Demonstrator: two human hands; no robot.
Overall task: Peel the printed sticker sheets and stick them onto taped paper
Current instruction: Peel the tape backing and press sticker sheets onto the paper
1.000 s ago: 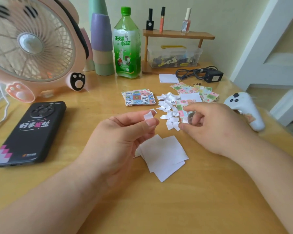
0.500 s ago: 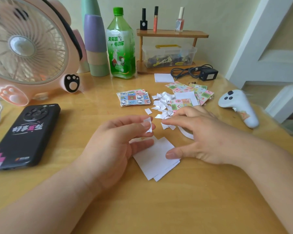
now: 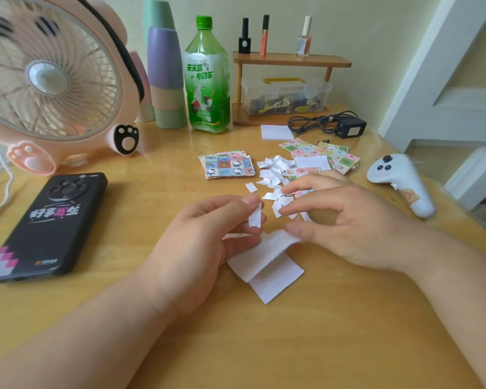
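The left grip [image 3: 204,242] pinches a small white paper strip [image 3: 255,219] between thumb and forefinger. Just beside it, the right grip [image 3: 354,223] is loosely spread, its thumb touching the lifted edge of the top white paper sheet [image 3: 261,256]. That sheet lies under both grips on the tabletop [image 3: 320,332]. Printed sticker sheets [image 3: 227,165] lie beyond the grips.

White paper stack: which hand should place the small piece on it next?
Left, probably: the left hand pinches the small piece by the stack; the right hand props up its top sheet.
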